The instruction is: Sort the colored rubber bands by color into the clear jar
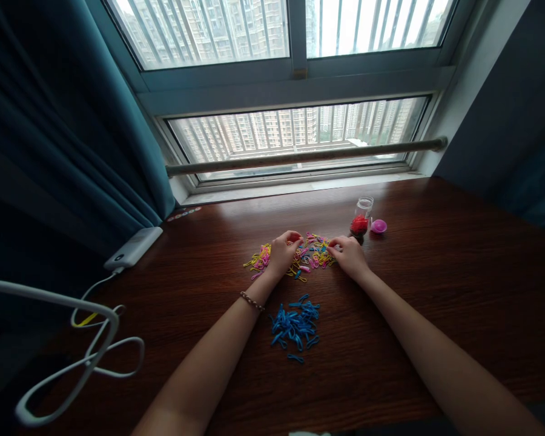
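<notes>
A mixed pile of small yellow, pink and blue rubber bands [309, 254] lies on the dark wooden table [436, 290]. My left hand [282, 252] rests on the pile's left part with its fingers curled. My right hand [350, 254] sits at the pile's right edge, fingertips pinched together on something I cannot make out. Nearer to me lies a separate heap of blue bands [296, 326]. A small clear jar [361, 217] with red bands in it stands behind my right hand, and its pink lid [378, 226] lies beside it.
A white power bank [133, 247] lies at the table's left edge with a white cable [86, 351] looping down in front of it. A teal curtain [72, 133] hangs at the left. A window with a rail [300, 156] runs along the back.
</notes>
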`<state>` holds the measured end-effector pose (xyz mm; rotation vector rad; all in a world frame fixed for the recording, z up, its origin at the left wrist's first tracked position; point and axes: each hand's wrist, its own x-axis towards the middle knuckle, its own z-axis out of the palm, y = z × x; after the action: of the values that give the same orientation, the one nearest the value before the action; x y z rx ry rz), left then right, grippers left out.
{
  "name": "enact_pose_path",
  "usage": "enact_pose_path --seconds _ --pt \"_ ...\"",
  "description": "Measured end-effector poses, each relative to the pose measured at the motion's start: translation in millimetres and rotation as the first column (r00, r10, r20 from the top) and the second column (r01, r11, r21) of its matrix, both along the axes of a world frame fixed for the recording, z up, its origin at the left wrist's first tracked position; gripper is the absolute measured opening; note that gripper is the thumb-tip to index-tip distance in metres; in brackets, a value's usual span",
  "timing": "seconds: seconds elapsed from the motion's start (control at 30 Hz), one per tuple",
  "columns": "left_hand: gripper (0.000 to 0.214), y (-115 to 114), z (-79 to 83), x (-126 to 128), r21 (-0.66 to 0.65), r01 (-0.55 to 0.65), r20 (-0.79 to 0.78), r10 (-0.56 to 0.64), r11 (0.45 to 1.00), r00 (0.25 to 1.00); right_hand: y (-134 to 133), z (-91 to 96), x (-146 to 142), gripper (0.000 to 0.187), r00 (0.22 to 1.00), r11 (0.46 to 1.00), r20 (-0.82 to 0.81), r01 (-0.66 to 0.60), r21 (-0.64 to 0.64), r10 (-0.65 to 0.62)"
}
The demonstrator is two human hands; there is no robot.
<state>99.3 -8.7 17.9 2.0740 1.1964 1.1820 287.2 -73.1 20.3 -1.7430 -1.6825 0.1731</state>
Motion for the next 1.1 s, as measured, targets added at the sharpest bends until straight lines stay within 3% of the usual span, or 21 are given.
enact_pose_path --seconds 0.2,0.37,0.43,0.53,0.6,0.67,0.8,0.9,1.1 --pt "0.017 -1.8 5.9 3.8 -0.206 0.164 0.268 -0.105 0.965 0.958 4.3 0.3 0.0 0.017 0.925 1.000 -0.379 0.022 0.020 -0.013" --pt "0.017 -0.9 10.0 4.5 -0.295 0.262 0.402 -0.129 0.919 0.906 3.6 1.6 3.0 0.019 0.904 0.995 -0.425 0.085 0.060 -0.051" --pt "0.016 1.8 9.2 1.6 -0.278 0.191 0.350 -0.085 0.941 0.933 3.2 0.5 4.3 0.018 0.927 0.993 -0.366 0.108 0.048 -0.083" --pt "0.014 6.1 6.1 -6.0 -0.170 -0.055 0.149 0.080 0.984 0.985 2.2 -1.3 4.2 0.014 0.978 0.993 -0.193 0.091 0.071 -0.076" --pt "0.011 7.1 4.5 -10.8 -0.039 -0.204 -0.024 0.203 0.978 0.979 1.4 -2.6 2.5 0.013 0.998 0.993 -0.062 0.014 0.118 -0.006" --pt "0.011 5.8 3.9 -13.3 0.097 -0.259 -0.156 0.272 0.961 0.950 1.0 -4.2 0.2 0.016 0.996 0.988 0.045 -0.086 0.129 0.081" --pt "0.016 -0.7 4.7 -9.2 0.216 -0.143 -0.312 0.207 0.966 0.927 3.2 -10.1 -2.0 0.017 0.978 0.980 0.147 -0.167 0.110 0.150" --pt "0.012 -5.0 4.0 -3.6 0.191 -0.048 -0.406 0.123 0.980 0.905 6.4 -14.3 -1.3 0.010 0.978 0.983 0.161 -0.150 0.106 0.132" --pt "0.008 -3.3 -0.6 -1.1 0.128 -0.042 -0.461 0.097 0.991 0.882 7.5 -14.9 -2.1 0.005 0.980 0.986 0.160 -0.134 0.103 0.116"
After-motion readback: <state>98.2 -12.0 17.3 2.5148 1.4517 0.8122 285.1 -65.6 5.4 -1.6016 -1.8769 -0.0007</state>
